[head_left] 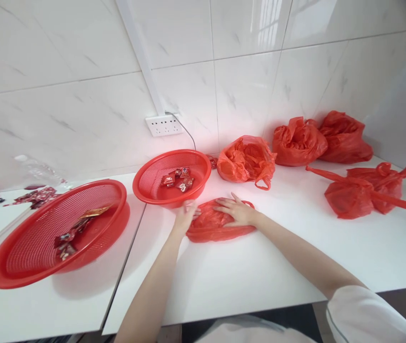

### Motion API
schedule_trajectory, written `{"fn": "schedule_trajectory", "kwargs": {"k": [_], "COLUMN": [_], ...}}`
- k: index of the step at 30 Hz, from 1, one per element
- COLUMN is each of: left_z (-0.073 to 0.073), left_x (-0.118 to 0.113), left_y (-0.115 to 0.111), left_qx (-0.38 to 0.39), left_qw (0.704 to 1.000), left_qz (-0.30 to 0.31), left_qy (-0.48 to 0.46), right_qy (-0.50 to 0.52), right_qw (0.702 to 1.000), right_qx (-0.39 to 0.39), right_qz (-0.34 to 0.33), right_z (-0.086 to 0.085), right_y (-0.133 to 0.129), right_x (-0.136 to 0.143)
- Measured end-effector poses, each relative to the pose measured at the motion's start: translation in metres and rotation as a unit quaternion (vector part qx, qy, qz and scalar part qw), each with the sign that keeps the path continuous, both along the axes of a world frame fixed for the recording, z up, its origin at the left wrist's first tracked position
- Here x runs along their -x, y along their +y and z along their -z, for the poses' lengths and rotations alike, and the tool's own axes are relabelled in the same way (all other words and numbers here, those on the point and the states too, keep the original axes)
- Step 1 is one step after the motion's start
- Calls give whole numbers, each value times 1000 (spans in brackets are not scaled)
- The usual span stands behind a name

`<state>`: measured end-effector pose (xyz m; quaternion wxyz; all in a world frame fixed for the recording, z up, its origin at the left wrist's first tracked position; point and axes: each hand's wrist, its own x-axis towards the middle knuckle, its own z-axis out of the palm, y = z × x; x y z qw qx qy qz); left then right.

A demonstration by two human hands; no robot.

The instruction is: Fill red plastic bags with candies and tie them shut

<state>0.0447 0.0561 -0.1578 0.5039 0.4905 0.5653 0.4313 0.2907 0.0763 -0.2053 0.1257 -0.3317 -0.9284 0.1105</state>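
A red plastic bag [212, 232] lies flattened on the white table in front of me. My right hand [236, 212] rests on top of it, fingers spread and palm down. At the bag's left edge, my left hand [186, 217] has its fingers bent in against the plastic. Just behind my left hand stands a red mesh basket [145, 188] with several small red wrapped packets [184, 184] inside. What the flattened bag contains, if anything, cannot be made out.
Bunched red bags [247, 159] stand along the wall, more [299, 143] farther right. A knotted red bag [352, 195] lies at right. On the left, a larger red basket [112, 190] holds wrapped packets, near a clear bottle [40, 169]. A gap [126, 267] divides the tables.
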Motion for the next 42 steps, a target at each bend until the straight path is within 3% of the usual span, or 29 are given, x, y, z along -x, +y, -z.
{"fn": "schedule_trajectory", "kwargs": {"k": [2,4,7,12,17,21,25,32,42], "left_z": [-8,-18,-27,-15,5,11,11,14,20], "left_x": [-1,0,5,9,-6,-15,-17,-24,-34], "left_y": [3,6,12,13,3,-2,-5,-13,-18], "left_qx": [76,143,145,72,34,4,-9,-14,21], "left_qw": [989,955,924,913,917,920,926,936,938], "left_qz": [-31,-54,-91,-158,-177,-171,-118,-33,-28], "left_qy": [-120,-253,-341,-368,-356,-352,-358,-350,-344], "right_qy": [13,33,76,197,369,442,416,241,133], "right_qw": [999,997,990,966,902,866,891,970,988], "right_qx": [-31,-67,-116,-151,-162,-136,-101,-21,-50], "right_qz": [-8,-11,14,65,155,191,151,31,66], "right_z": [-2,-5,-13,-50,-102,-120,-119,-113,-83], "right_y": [-2,-3,-5,-11,-5,0,-2,-8,-2], "right_x": [0,0,-2,2,16,30,36,30,56]}}
